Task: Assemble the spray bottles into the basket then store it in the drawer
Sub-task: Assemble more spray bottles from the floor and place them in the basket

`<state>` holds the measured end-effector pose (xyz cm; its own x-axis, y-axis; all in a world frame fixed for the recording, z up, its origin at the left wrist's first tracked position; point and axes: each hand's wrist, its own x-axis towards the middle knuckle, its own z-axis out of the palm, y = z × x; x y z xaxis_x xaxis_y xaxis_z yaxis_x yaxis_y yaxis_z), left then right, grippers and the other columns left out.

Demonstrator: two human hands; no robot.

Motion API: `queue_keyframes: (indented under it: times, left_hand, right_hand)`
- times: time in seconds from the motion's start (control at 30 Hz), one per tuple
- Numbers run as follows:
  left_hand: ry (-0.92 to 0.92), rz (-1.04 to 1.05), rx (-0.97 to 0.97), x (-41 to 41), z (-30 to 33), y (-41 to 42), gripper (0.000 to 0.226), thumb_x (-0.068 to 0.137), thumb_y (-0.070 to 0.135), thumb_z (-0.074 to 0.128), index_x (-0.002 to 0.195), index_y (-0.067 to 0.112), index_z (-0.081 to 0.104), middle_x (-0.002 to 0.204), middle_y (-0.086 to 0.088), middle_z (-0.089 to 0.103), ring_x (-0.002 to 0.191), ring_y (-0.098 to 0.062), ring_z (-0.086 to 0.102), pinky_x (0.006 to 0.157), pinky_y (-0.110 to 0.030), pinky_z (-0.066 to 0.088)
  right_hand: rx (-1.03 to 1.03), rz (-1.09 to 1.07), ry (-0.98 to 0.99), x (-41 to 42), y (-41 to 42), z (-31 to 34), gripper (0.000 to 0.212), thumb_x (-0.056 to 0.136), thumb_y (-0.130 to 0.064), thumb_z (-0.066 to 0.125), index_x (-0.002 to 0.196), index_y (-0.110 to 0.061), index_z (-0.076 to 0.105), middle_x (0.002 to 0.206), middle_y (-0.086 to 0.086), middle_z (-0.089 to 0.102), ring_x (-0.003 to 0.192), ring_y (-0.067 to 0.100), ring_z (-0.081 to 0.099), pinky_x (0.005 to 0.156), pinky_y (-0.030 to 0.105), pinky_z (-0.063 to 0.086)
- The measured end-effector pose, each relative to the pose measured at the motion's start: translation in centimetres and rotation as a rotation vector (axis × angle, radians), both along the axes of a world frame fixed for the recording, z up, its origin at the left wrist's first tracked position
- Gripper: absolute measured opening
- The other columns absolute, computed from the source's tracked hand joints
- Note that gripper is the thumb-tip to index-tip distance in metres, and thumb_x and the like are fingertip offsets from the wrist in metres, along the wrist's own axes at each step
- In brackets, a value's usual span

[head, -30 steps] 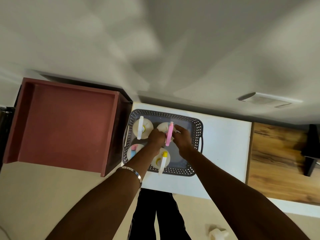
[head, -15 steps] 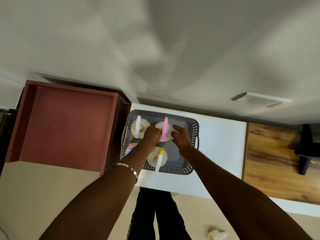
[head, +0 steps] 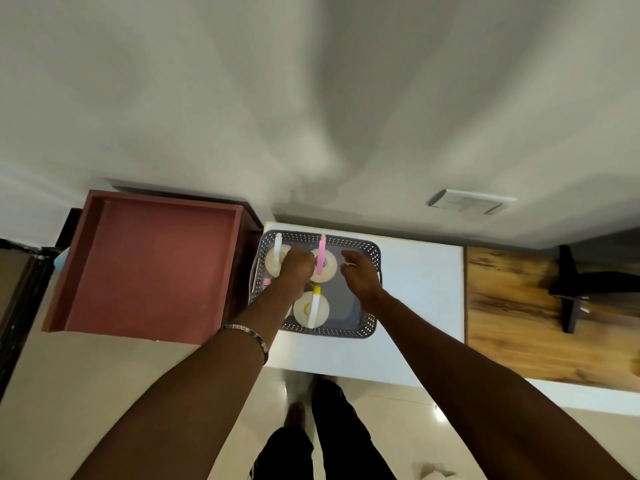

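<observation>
I see the grey basket on the white desk, bottles inside. My left hand curls beside the pink-topped bottle, seemingly holding it; my right hand hovers at its three o'clock, grip loose. The red drawer lies at nine o'clock.

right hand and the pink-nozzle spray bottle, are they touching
Apart. The head view shows grey basket floor between the right hand and the pink-nozzle spray bottle.

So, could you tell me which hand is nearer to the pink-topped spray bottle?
Left. The left hand sits right against the pink-topped spray bottle on its left side; the right hand hovers apart to its right.
</observation>
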<state>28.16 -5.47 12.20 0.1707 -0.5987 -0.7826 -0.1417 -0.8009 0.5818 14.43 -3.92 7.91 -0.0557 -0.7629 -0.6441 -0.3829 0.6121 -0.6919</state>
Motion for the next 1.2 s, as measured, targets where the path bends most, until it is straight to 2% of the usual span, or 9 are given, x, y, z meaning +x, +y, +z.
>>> queue_keyframes:
  times: [0.07, 0.17, 0.23, 0.3, 0.4, 0.53, 0.67, 0.87, 1.2]
  left_hand:
    - [-0.001, -0.009, -0.008, 0.0, 0.9, 1.1, 0.041, 0.092, 0.013, 0.049, 0.132, 0.005, 0.049, 0.114, -0.013, 0.055, 0.094, -0.023, 0.051, 0.055, -0.025, 0.039]
    - [-0.031, -0.025, -0.085, 0.3, 1.6, 3.4, 0.043, 0.093, 0.018, 0.050, 0.133, 0.004, 0.048, 0.118, -0.014, 0.055, 0.095, -0.021, 0.049, 0.057, -0.024, 0.037]
    - [-0.085, -0.085, -0.135, 0.6, 2.2, 5.5, 0.045, 0.093, 0.020, 0.048, 0.135, 0.003, 0.048, 0.130, -0.018, 0.055, 0.108, -0.027, 0.055, 0.075, -0.029, 0.044]
    - [-0.119, -0.113, -0.169, 1.1, 2.7, 8.0, 0.048, 0.093, 0.022, 0.048, 0.139, 0.007, 0.046, 0.138, -0.012, 0.053, 0.123, -0.027, 0.051, 0.091, -0.030, 0.041]
    - [-0.193, -0.159, -0.234, 1.5, 3.0, 11.9, 0.043, 0.089, 0.026, 0.052, 0.129, 0.010, 0.054, 0.127, -0.012, 0.061, 0.118, -0.029, 0.055, 0.084, -0.028, 0.039]
    - [-0.242, -0.243, -0.310, 2.0, 3.2, 18.0, 0.050, 0.089, 0.032, 0.059, 0.136, 0.016, 0.050, 0.137, -0.005, 0.055, 0.126, -0.025, 0.051, 0.100, -0.032, 0.041]
    - [-0.279, -0.314, -0.386, 1.6, 3.3, 24.0, 0.049, 0.088, 0.028, 0.061, 0.133, 0.013, 0.052, 0.134, -0.007, 0.056, 0.123, -0.026, 0.054, 0.100, -0.035, 0.044]
    - [-0.258, -0.347, -0.348, 0.7, 3.1, 32.9, 0.051, 0.089, 0.032, 0.061, 0.136, 0.016, 0.050, 0.141, -0.006, 0.050, 0.128, -0.023, 0.049, 0.107, -0.037, 0.041]
    - [-0.067, -0.370, -0.213, -3.3, -0.2, 50.0, 0.046, 0.084, 0.038, 0.065, 0.123, 0.016, 0.057, 0.128, -0.002, 0.060, 0.118, -0.019, 0.056, 0.093, -0.030, 0.042]
  right_hand:
    - [-0.022, 0.007, 0.015, 0.0, 1.0, 1.0, 0.047, 0.095, -0.005, 0.050, 0.141, -0.008, 0.050, 0.147, 0.011, 0.051, 0.132, 0.024, 0.050, 0.104, 0.033, 0.041]
    - [-0.077, 0.009, 0.021, 0.0, 3.5, 2.6, 0.045, 0.094, -0.009, 0.053, 0.140, -0.008, 0.051, 0.145, 0.012, 0.052, 0.129, 0.025, 0.053, 0.098, 0.031, 0.042]
    - [-0.119, 0.020, 0.046, 0.1, 5.4, 3.6, 0.044, 0.093, -0.011, 0.056, 0.137, -0.008, 0.053, 0.142, 0.012, 0.053, 0.128, 0.025, 0.053, 0.096, 0.029, 0.041]
    - [-0.148, 0.034, 0.064, 0.2, 7.9, 4.4, 0.045, 0.093, -0.013, 0.057, 0.137, -0.009, 0.053, 0.142, 0.012, 0.054, 0.129, 0.025, 0.052, 0.097, 0.028, 0.041]
    - [-0.153, 0.030, 0.090, 0.1, 12.0, 5.3, 0.049, 0.092, -0.014, 0.058, 0.140, -0.010, 0.051, 0.143, 0.011, 0.053, 0.129, 0.024, 0.051, 0.101, 0.029, 0.040]
    - [-0.151, 0.026, 0.112, -0.2, 18.5, 5.9, 0.049, 0.093, -0.018, 0.059, 0.140, -0.011, 0.051, 0.143, 0.012, 0.053, 0.129, 0.024, 0.052, 0.098, 0.028, 0.041]
    - [-0.142, 0.010, 0.142, -1.4, 25.3, 6.4, 0.048, 0.094, -0.022, 0.058, 0.140, -0.013, 0.051, 0.143, 0.009, 0.053, 0.130, 0.023, 0.050, 0.107, 0.034, 0.042]
    - [-0.143, -0.009, 0.137, -3.8, 34.8, 6.4, 0.048, 0.095, -0.024, 0.058, 0.141, -0.014, 0.050, 0.143, 0.007, 0.051, 0.130, 0.021, 0.050, 0.106, 0.035, 0.042]
    - [-0.091, -0.164, 0.111, -7.8, 54.7, 4.9, 0.049, 0.093, -0.025, 0.059, 0.140, -0.013, 0.051, 0.142, 0.007, 0.052, 0.129, 0.022, 0.051, 0.106, 0.035, 0.042]
